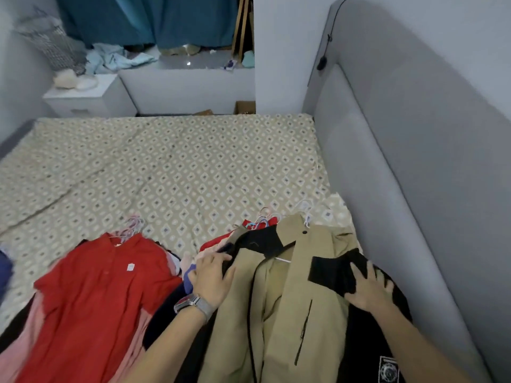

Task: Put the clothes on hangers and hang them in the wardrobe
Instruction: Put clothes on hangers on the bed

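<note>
A tan and black jacket [287, 299] lies on top of a pile of clothes at the bed's near right, with a white hanger [282, 259] showing inside its collar. My left hand [211, 277], a watch on its wrist, grips the jacket's left shoulder, thumb over the black fabric. On the black right shoulder patch my right hand [369, 290] lies with fingers spread flat. A red polo shirt [102, 283] on a pale hanger [130, 226] tops a second pile to the left. More hanger hooks [265, 217] poke out beyond the jacket.
The patterned bedspread [171, 172] stretches ahead. A grey padded headboard [401, 167] runs along the right. Beyond the bed stand a white nightstand [88, 98], a wire basket [52, 42], teal curtains [154, 20] and a ledge with loose pale-blue clothes [116, 58].
</note>
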Tool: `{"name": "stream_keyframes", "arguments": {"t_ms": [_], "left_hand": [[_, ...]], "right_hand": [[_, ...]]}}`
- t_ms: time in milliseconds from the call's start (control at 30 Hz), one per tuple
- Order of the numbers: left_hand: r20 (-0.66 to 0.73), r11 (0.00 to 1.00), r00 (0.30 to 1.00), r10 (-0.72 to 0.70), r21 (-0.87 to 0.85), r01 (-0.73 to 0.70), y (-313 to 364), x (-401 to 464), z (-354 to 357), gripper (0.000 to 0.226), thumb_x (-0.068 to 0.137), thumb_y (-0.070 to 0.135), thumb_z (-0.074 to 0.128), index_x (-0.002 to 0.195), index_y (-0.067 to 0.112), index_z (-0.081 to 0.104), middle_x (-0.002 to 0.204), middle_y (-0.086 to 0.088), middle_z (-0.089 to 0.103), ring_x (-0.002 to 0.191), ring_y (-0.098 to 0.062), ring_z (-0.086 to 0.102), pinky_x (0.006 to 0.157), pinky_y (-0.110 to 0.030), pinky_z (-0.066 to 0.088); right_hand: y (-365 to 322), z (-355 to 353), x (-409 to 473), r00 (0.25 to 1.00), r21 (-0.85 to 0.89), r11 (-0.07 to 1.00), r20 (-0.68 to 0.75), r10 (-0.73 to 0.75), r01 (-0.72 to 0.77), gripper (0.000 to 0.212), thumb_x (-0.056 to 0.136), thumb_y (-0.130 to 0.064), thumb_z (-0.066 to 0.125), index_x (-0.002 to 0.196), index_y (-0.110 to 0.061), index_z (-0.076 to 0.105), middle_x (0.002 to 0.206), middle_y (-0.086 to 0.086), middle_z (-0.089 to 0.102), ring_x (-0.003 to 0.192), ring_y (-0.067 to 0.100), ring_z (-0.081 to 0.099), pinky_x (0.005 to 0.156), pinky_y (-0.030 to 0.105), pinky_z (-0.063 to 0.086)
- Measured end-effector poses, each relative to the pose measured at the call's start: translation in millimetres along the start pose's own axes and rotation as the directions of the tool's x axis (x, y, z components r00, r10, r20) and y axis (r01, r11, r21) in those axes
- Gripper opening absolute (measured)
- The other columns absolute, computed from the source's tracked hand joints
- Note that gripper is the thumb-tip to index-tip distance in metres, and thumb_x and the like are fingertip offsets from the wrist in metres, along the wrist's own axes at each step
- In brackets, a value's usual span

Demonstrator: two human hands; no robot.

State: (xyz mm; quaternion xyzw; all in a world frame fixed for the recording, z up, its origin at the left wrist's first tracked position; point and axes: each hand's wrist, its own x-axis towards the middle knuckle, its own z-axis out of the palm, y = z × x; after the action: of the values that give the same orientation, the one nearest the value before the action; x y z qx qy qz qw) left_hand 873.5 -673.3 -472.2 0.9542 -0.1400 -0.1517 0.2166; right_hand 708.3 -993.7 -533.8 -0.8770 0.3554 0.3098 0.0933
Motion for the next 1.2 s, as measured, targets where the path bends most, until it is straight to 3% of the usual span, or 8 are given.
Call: {"name": "stream_keyframes", "arguments": {"t_ms": [267,400,467,600,800,933,1100,1200], "left_hand": [[-0.013,0.987,0.988,-0.157,0.037,0.157,-37,-10,11,0.031,0.093,0.036,0.051,0.123,0.031,0.054,0.13,0.009,0.049,0.126,-0.016,0.036,0.087,-0.031,0.025],[-0.052,0.984,0.983,-0.177,0.005,0.177,-52,-19,4,0.028,0.093,0.034,0.051,0.121,0.031,0.056,0.128,0.011,0.051,0.122,-0.017,0.039,0.086,-0.032,0.026],[-0.065,0.988,0.986,-0.152,-0.02,0.151,-62,-22,-3,0.027,0.093,0.032,0.052,0.12,0.029,0.058,0.126,0.008,0.053,0.121,-0.018,0.042,0.088,-0.032,0.028],[-0.039,0.989,0.999,0.028,-0.147,-0.033,-98,-35,-19,0.029,0.088,0.024,0.056,0.114,0.014,0.064,0.112,-0.005,0.061,0.107,-0.023,0.055,0.094,-0.036,0.042],[-0.008,0.985,0.999,0.045,-0.168,-0.046,-187,-77,-51,0.029,0.088,0.012,0.06,0.117,0.008,0.061,0.112,-0.006,0.061,0.105,-0.02,0.056,0.086,-0.012,0.032],[0.041,0.985,0.999,0.026,-0.174,-0.018,-249,-112,-85,0.031,0.09,0.018,0.056,0.119,0.009,0.059,0.113,-0.006,0.06,0.107,-0.019,0.054,0.097,-0.019,0.035],[0.018,0.988,0.999,0.028,-0.154,-0.025,-334,-138,-138,0.033,0.091,0.019,0.058,0.123,0.009,0.056,0.118,-0.006,0.059,0.114,-0.018,0.053,0.097,-0.018,0.032],[0.003,0.987,1.0,-0.017,-0.161,0.017,-384,-155,-168,0.032,0.09,0.017,0.059,0.121,0.009,0.057,0.116,-0.006,0.062,0.111,-0.018,0.056,0.094,-0.02,0.035]], "right_hand": [[-47,-7,26,0.948,-0.31,0.925,0.157,0.278,-0.22,0.101,0.084,-0.06,0.052,0.155,-0.017,-0.005,0.161,0.021,-0.004,0.144,0.048,0.01,0.111,0.069,0.018],[-99,-31,22,0.929,-0.533,0.832,0.21,0.306,-0.153,0.081,0.081,-0.05,0.057,0.151,-0.017,0.03,0.153,0.011,0.032,0.138,0.042,0.029,0.105,0.071,0.027],[-124,-40,10,0.976,-0.461,0.886,0.175,0.13,-0.036,0.057,0.083,-0.04,0.051,0.136,-0.018,0.051,0.139,0.008,0.05,0.128,0.034,0.044,0.105,0.061,0.034],[-154,-35,-32,0.985,-0.105,0.981,0.084,-0.153,0.162,0.034,0.087,-0.034,0.05,0.118,-0.021,0.058,0.117,0.0,0.061,0.109,0.023,0.058,0.084,0.032,0.045],[-166,44,-104,0.976,0.025,0.979,0.077,-0.203,0.202,0.028,0.095,-0.027,0.046,0.118,-0.02,0.06,0.121,0.001,0.062,0.106,0.018,0.059,0.088,0.028,0.049],[-205,75,-166,0.974,0.104,0.976,0.106,-0.202,0.191,0.027,0.094,-0.027,0.05,0.118,-0.019,0.058,0.116,0.0,0.06,0.097,0.014,0.054,0.087,0.023,0.047],[-296,101,-216,0.976,0.126,0.97,0.039,-0.214,0.207,0.043,0.089,-0.03,0.051,0.13,-0.02,0.055,0.131,0.003,0.059,0.12,0.019,0.056,0.093,0.022,0.044],[-357,116,-241,0.958,0.155,0.948,0.019,-0.285,0.279,0.045,0.087,-0.03,0.055,0.131,-0.02,0.056,0.125,0.0,0.063,0.116,0.018,0.058,0.093,0.024,0.045]]}}
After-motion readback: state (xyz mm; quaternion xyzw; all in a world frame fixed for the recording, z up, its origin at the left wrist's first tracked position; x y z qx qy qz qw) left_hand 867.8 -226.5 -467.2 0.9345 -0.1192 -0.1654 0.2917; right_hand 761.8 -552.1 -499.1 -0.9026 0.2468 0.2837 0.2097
